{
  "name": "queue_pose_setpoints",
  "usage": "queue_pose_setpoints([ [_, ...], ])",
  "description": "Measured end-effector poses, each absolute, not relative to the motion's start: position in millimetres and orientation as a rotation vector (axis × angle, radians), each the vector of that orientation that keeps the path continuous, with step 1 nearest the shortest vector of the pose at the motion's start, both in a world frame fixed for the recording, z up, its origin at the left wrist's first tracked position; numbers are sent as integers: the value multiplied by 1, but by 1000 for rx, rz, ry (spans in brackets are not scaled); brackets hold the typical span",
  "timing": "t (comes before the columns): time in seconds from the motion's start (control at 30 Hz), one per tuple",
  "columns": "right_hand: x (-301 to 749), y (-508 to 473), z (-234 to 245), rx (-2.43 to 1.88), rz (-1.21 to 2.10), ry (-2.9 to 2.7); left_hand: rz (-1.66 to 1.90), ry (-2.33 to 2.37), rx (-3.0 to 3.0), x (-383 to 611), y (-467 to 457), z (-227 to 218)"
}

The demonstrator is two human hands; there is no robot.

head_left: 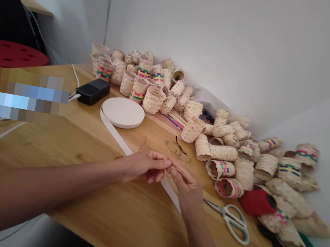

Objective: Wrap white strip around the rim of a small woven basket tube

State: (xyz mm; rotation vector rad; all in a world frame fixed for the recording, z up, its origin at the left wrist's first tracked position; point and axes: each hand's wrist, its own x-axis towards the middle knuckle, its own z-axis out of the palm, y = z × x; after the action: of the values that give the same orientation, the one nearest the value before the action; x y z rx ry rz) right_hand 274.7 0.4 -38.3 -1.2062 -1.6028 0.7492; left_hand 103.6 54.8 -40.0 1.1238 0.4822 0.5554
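My left hand and my right hand meet above the wooden table, their fingertips pinching a thin pale strand. A long white strip runs from a flat white coil across the table and passes beneath my hands. A fine reddish thread lies near my left hand. Just beyond my fingers rest wire-rimmed glasses. Close to my right hand lie scissors with pale handles.
A large heap of woven bark baskets, several with coloured bands, lines the wall side of the table. A black power box with white cables stands at the back left. A red stool stands beyond the table, and a pixelated patch covers the left.
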Motion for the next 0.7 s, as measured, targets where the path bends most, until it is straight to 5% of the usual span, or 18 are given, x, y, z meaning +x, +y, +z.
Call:
queue_pose_setpoints([
  [0.43,277,1,-42,-1053,834,-1301,525,459,1293,104,51,-30],
  [0.7,348,-17,49,-900,506,-1019,866,439,1175,73,91,-9],
])
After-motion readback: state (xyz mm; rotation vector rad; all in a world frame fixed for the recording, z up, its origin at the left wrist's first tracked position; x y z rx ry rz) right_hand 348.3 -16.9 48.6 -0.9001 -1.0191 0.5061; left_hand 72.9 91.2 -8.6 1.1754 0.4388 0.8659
